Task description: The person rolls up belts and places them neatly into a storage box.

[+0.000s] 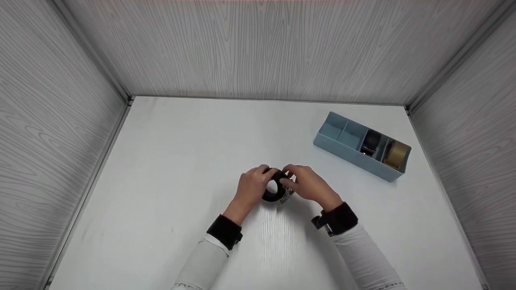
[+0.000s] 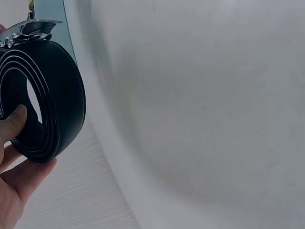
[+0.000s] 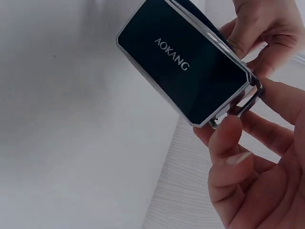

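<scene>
A black belt (image 2: pixel 69 100) is coiled into a roll, with a shiny metal plate buckle (image 3: pixel 183 62) on its outside that reads AOKANG. My left hand (image 1: pixel 250 187) grips the roll from the left; in the left wrist view its thumb (image 2: pixel 13 123) reaches into the hollow middle while fingers support the outside. On the other side, my right hand (image 1: pixel 310 185) pinches the open metal frame at the end of the buckle. Both hands hold the belt over the near middle of the white table.
A light blue divided box (image 1: pixel 350 156) stands at the right rear of the white table (image 1: pixel 181 153). One compartment holds a dark coil (image 1: pixel 372 139) with shiny metal, and the right end one holds a tan roll (image 1: pixel 398 153). Wood-grain panels (image 1: pixel 258 52) enclose the back and sides.
</scene>
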